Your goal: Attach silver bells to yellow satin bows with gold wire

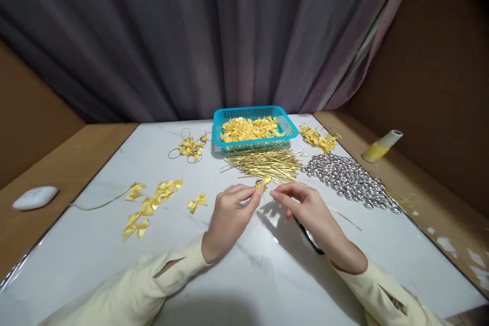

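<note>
Between thumb and fingertips, my left hand [233, 219] pinches a yellow ribbon bow [263, 182] with a small shiny silver piece beside it. My right hand [305, 211] is just to the right, thumb and index finger pressed together near the bow; whatever lies between them is too small to make out. Under the right hand is a dark, narrow tool [310, 237], mostly hidden. Just beyond both hands lies a pile of gold twist ties [265, 164]. One loose ribbon bow [197, 203] rests left of my left hand.
A blue basket [217, 132] of yellow bows stands at the back. Many silver bell-like pieces [346, 175] spread at right. Bows with gold loops lie in two clusters [191, 147] [319, 137]. More bows [148, 205], a white object [35, 198] and a yellow-wound cone [382, 146] lie outward.
</note>
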